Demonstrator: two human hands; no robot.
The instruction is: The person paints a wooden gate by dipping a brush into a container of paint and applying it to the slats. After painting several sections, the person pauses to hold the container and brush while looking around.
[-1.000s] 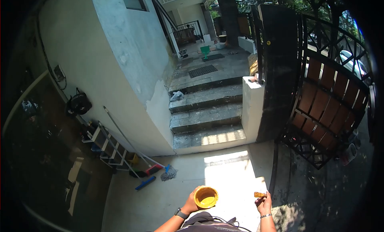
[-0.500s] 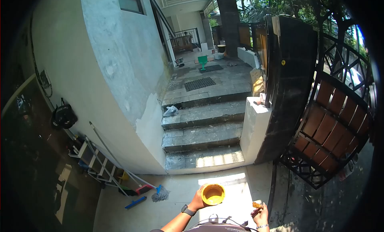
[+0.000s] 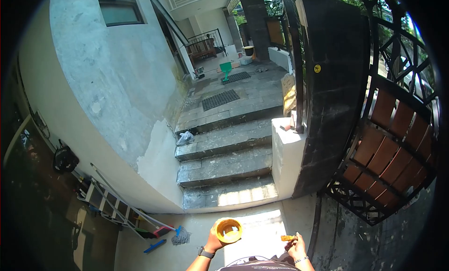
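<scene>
My left hand (image 3: 214,240), wearing a dark watch, is wrapped round the side of a round yellow tub (image 3: 229,230). The tub's mouth faces up toward me, and its inside looks yellow-brown with a pale patch low down. To the right, apart from the tub, my right hand (image 3: 296,249) is closed on a short orange-brown thing that looks like a paintbrush (image 3: 288,238). It points left, and part of it is hidden in the fingers. A bracelet circles that wrist. Both hands are low in the view, in front of my body.
Stone steps (image 3: 229,170) rise ahead, with a plastic bag (image 3: 185,138) at their left edge. A green dustpan (image 3: 226,71) stands above. At left are a stepladder (image 3: 108,201), a mop (image 3: 180,236) and a blue broom (image 3: 155,246). A dark slatted gate (image 3: 388,154) borders the right.
The view has shifted, so the steps and walls sit further left. Both hands appear further left too, still holding the tub and the brush; the brush now points more plainly left.
</scene>
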